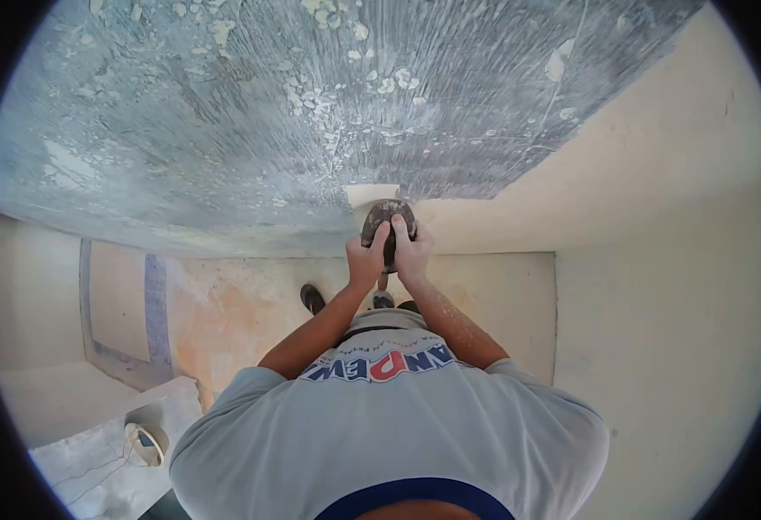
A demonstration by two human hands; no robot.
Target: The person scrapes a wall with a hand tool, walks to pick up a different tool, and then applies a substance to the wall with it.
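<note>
In the head view, I see both bare hands on one dark oval tool [386,208], which is in front of the grey-blue rough wall surface [224,130], near its border with the cream area [658,130]. The grip is closed: the left hand [365,263] and the right hand [413,256] are clamped around the tool, with the thumbs on its near face. A pale patch [372,192] is just beyond; I cannot tell if it belongs to the tool or to the wall. In my judgement, uneven pressure from the two thumbs could tilt the tool and mark the surface. Dust on the right forearm [450,312] suggests that dusty fingers could also slip.
</note>
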